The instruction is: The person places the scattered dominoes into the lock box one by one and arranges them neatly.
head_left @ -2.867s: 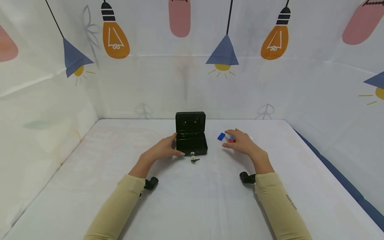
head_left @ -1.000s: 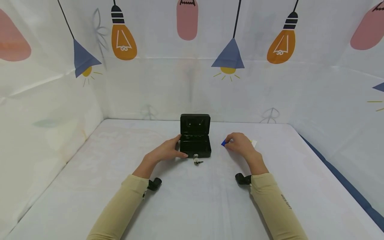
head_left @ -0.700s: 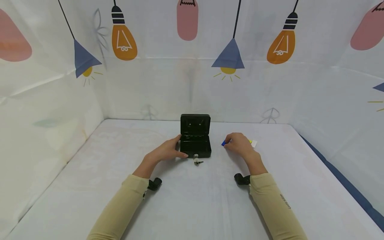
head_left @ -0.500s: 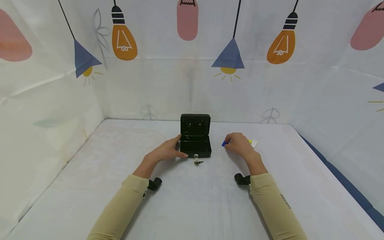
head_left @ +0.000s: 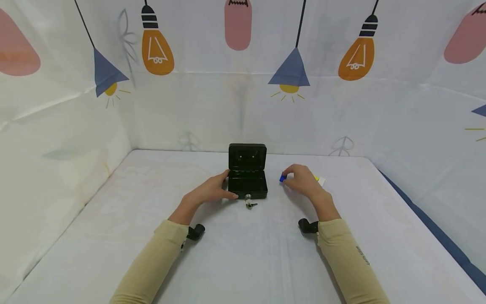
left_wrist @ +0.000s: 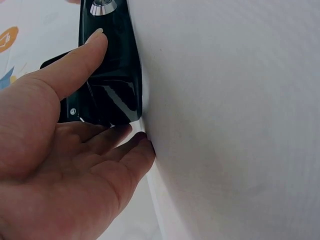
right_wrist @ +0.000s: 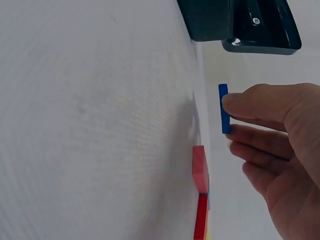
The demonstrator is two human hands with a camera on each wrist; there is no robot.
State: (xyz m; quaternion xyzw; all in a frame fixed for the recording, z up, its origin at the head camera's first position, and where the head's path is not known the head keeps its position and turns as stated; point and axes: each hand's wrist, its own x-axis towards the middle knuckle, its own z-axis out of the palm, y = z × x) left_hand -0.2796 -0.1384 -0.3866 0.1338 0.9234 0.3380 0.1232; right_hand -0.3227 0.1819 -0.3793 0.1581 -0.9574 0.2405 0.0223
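Note:
A small black cash box [head_left: 247,184] stands on the white table with its lid [head_left: 247,156] raised. Keys [head_left: 249,204] hang from the lock on its front. My left hand [head_left: 208,191] holds the box at its left side, thumb on the front face and fingers round toward the back, as the left wrist view shows. Just right of the box, my right hand [head_left: 302,182] pinches a thin blue rectangular block [right_wrist: 224,108] between thumb and fingers, raised off the table. Below that hand in the right wrist view lie a pink block [right_wrist: 200,169] and a red block [right_wrist: 200,216].
A yellow block [head_left: 317,178] and a white block [head_left: 322,181] lie behind my right hand, partly hidden by it. The white table [head_left: 243,257] reaches back to a printed cloth wall [head_left: 197,109]. A blue strip [head_left: 429,219] runs along the right edge.
My right hand first came down over the blocks, then pinched the blue block and has now lifted it slightly. The left hand stays at the box, which has not moved.

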